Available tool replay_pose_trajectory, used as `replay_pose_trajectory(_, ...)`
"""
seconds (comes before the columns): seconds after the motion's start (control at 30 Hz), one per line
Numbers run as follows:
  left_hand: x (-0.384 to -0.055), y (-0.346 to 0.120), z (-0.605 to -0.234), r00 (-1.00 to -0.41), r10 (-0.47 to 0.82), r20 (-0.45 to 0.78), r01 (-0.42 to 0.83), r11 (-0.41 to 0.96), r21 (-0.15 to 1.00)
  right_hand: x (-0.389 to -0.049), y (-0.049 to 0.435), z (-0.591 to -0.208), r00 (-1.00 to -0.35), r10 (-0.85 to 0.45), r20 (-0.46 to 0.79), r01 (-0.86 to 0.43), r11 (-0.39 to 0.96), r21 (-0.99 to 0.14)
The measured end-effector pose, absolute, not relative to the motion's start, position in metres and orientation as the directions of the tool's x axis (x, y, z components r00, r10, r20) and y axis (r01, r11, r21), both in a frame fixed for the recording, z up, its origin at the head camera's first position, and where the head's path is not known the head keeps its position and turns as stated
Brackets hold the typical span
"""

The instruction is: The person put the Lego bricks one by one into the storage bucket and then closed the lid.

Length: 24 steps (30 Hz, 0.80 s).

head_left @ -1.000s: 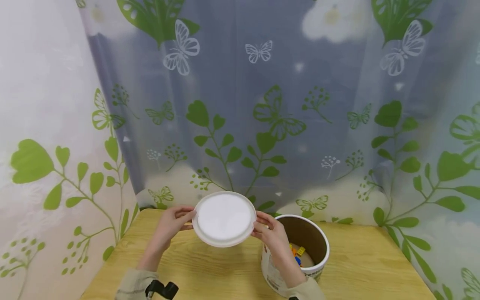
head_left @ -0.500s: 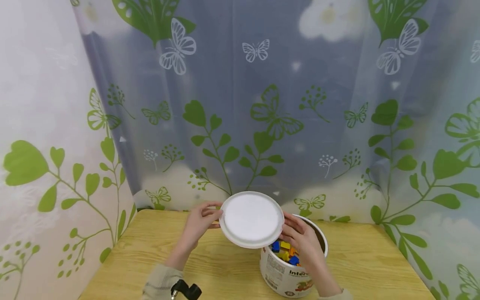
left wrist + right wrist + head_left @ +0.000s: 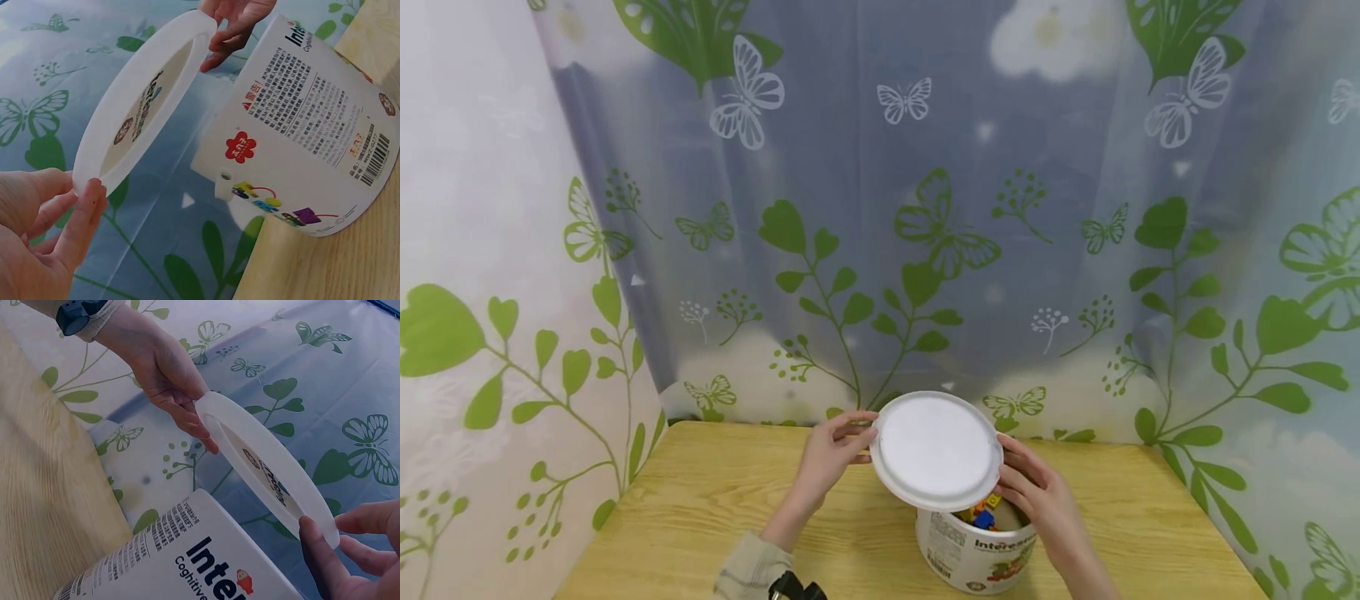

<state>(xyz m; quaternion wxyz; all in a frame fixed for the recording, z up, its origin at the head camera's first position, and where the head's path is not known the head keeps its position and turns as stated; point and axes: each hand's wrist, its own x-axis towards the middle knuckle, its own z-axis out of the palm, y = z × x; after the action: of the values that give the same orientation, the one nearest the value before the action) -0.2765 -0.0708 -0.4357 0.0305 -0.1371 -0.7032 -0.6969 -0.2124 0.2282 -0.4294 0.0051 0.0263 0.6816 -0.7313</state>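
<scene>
A round white lid hangs tilted above the bucket, its plain face toward the head camera. My left hand pinches its left rim between thumb and fingers. At the opposite rim my right hand pinches it too. Below stands a white printed bucket on the table, upright and uncovered at the front. Several colourful toy blocks lie inside; the lid hides part of the opening. In the left wrist view the lid is apart from the bucket, and its printed side shows.
A light wood table holds the bucket, with bare wood on both sides of it. A curtain with leaves and butterflies hangs behind the table. A black wrist strap sits by the left sleeve.
Both hands have carried the lid to the right, from left of the bucket to over its opening. The view has shifted slightly; the bucket stays in place on the table.
</scene>
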Motion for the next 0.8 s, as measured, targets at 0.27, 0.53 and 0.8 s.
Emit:
replay_pose_trajectory(0.27,-0.277,-0.063,-0.439,-0.942,0.132,0.31,0.308,-0.031,0.951,-0.208,0.233,-0.428,-0.998,0.07,-0.002,0.0,-0.039,-0.999)
replay_pose_trajectory(0.53,-0.279,-0.058,-0.438,-0.9,0.119,0.419,0.422,0.004,0.906,-0.208,0.233,-0.423,-0.98,0.168,0.102,-0.094,0.058,-0.994)
replay_pose_trajectory(0.8,-0.28,-0.052,-0.428,-0.877,0.013,0.481,0.481,0.025,0.876,-0.21,0.229,-0.412,-0.933,0.257,0.251,-0.226,0.121,-0.967)
